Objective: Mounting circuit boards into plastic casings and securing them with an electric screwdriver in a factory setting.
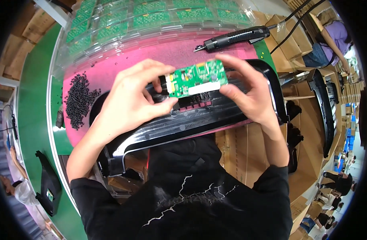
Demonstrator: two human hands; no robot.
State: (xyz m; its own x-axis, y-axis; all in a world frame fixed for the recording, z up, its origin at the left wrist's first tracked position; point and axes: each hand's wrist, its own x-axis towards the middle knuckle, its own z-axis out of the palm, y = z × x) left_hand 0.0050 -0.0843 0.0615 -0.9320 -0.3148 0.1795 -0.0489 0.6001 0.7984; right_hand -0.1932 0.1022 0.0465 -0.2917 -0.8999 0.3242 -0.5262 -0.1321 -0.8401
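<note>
Between my two hands is a green circuit board (197,78) with a white strip along its near edge and a white connector at its left end. My left hand (137,94) pinches the connector end between thumb and fingers. My right hand (247,86) grips the opposite end, thumb at the near corner. Just beneath the board lies a long black plastic housing (183,128), with a slotted opening near its middle that the board partly covers. Whether the board touches the housing, I cannot tell.
A pink mat (151,51) carries a pile of small black screws (78,100) at left and a black electric screwdriver (235,38) at the far right. Behind are clear trays (151,18) of green boards. Cardboard boxes and another black housing (325,112) stand at right; people work farther off.
</note>
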